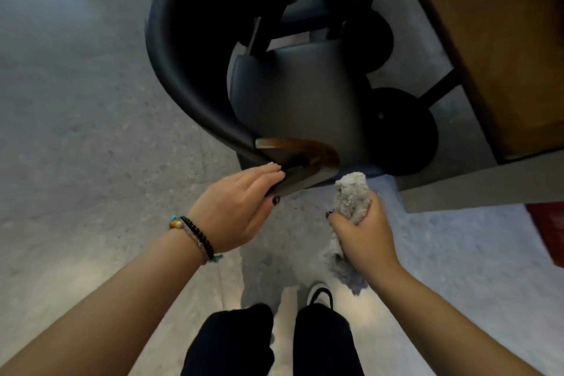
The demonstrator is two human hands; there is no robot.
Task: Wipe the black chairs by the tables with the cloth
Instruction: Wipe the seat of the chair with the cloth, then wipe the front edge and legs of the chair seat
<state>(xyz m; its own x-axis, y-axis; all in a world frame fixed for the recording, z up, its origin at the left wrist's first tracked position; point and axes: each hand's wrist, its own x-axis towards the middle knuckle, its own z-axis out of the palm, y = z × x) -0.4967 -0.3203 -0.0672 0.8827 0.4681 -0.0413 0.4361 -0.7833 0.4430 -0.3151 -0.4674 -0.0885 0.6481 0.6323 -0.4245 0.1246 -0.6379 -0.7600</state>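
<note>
**Left hand on armrest, cloth bunched in right**

Black chair [293, 91] fills upper centre of frame, tucked beside wooden counter [488, 49] at upper right. Left hand [235, 210], fingers straight, holds the wooden armrest [302, 159] end against the thumb. Right hand [363, 229], lower centre-right, grips grey cloth [351, 195], fingers curled round it, just beside the armrest.

A grey speckled floor [76, 119] fills the left side, with a brighter patch of light low in the frame. At upper right stands a brown wooden table [488, 49] (its dark round base [406, 131] sits underneath), with something red [549, 229] at the right edge.
</note>
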